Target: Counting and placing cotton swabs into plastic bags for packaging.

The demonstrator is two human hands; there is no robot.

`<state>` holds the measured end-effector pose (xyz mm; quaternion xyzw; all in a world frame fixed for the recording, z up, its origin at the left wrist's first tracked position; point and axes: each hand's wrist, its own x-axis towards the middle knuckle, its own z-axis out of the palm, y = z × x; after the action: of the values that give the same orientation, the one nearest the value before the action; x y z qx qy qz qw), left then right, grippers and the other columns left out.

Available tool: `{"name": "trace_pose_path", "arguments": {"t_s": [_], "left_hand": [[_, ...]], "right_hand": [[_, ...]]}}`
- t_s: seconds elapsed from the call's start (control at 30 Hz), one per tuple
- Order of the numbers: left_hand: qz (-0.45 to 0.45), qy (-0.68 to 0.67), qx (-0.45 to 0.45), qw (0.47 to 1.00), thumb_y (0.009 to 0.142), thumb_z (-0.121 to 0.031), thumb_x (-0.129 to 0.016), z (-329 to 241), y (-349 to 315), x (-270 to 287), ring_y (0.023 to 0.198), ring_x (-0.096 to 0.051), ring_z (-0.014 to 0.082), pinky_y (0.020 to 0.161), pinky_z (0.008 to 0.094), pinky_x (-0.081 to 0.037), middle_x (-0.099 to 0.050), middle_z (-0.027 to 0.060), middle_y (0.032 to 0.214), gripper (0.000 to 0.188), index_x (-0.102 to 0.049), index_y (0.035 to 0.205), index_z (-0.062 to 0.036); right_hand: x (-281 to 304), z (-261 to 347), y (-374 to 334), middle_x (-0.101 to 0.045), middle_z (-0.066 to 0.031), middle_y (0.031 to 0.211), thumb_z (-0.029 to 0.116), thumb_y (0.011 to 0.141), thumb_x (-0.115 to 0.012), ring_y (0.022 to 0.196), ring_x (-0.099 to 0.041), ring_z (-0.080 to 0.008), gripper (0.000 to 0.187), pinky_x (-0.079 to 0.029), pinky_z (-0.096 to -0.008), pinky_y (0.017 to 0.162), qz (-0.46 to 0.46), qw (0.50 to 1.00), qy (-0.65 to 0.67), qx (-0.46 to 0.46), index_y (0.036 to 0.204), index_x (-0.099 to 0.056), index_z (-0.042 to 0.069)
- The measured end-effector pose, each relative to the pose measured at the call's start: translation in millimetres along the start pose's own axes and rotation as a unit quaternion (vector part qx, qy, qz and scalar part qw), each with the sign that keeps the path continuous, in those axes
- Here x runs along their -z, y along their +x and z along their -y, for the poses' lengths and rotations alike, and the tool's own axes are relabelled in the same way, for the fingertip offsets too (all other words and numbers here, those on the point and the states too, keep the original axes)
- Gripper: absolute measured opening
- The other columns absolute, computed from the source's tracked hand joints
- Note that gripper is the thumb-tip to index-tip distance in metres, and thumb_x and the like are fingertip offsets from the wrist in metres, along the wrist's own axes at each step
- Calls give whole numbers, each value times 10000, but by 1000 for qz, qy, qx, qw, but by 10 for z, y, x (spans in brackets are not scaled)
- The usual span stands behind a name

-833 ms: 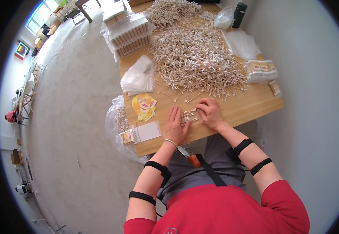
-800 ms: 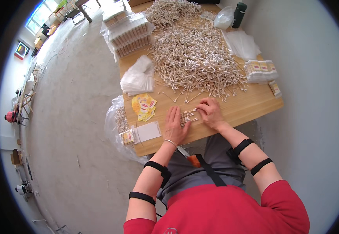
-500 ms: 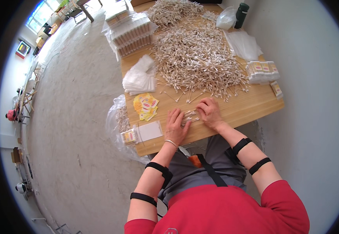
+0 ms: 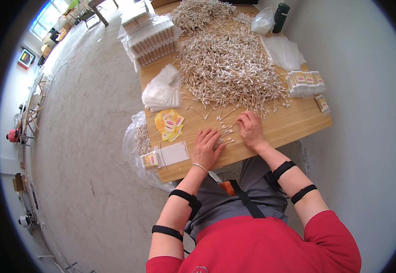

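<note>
My left hand lies flat near the table's front edge, fingers stretched out, its fingertips beside a small row of cotton swabs. Part of that row is hidden under the hand. My right hand rests just to the right of the row, its fingers bent and pressed together by the near fringe of a large heap of loose cotton swabs. Whatever is between the right fingertips is too small to make out. To the left of my left hand lie a white card and a filled pack of swabs.
Yellow printed cards and clear plastic bags lie at the table's left. Stacked swab packs stand behind them. On the right are filled packs, more bags and a dark bottle. A swab-filled bag hangs beside the table.
My right hand has moved slightly right and away from me, off the row of swabs towards the heap. More of the row now shows. My left hand has barely moved.
</note>
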<state>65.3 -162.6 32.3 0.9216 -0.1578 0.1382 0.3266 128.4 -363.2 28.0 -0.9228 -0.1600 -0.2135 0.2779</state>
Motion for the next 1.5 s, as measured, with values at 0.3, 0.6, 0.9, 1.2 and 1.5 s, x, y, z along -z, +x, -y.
{"name": "trace_pose_path", "arguments": {"t_s": [0.3, 0.6, 0.9, 1.2, 1.5], "left_hand": [[-19, -30, 14, 999, 768, -197, -733, 43, -23, -42, 1191, -522, 287, 1073, 447, -351, -616, 113, 1182, 432, -605, 1155, -54], [-42, -56, 73, 995, 759, -169, -739, 40, -35, -47, 1215, -474, 359, 1029, 424, -390, -545, 185, 1247, 592, -490, 1277, -27], [-43, -68, 76, 994, 698, -108, -774, 65, -47, -17, 1243, -445, 359, 1020, 416, -397, -506, 195, 1276, 709, -438, 1318, -30], [-131, -189, 146, 962, 860, -62, -614, 137, -43, -83, 1158, -522, 295, 977, 365, -420, -547, 170, 1237, 446, -476, 1281, -18], [-215, -318, 244, 890, 1008, -181, -403, 163, -41, -47, 1097, -560, 201, 966, 313, -423, -601, 133, 1193, 322, -549, 1218, 14]], "right_hand": [[91, 58, -105, -539, -96, 1023, 53, 786, -617, 1011, -507, -298, 217, -402, -412, 887, -94, 992, -18, -87, 1002, -601, 67], [46, 313, -190, -530, -135, 1166, 65, 824, -554, 1109, -482, -312, 279, -380, -425, 960, -5, 998, 6, -57, 1102, -573, 44], [-361, 758, -120, -488, -175, 1318, 64, 889, -464, 1268, -425, -310, 340, -318, -363, 1068, 29, 921, 357, -155, 1221, -501, 1], [-421, 741, -101, -403, -208, 1405, 123, 894, -503, 1335, -354, -329, 458, -263, -386, 1112, 78, 951, 294, -59, 1318, -419, -30], [-226, 939, -275, -246, -251, 1481, 532, 815, -580, 1407, -186, -370, 866, -157, -467, 1146, 250, 956, -114, 103, 1385, -318, -64]]}}
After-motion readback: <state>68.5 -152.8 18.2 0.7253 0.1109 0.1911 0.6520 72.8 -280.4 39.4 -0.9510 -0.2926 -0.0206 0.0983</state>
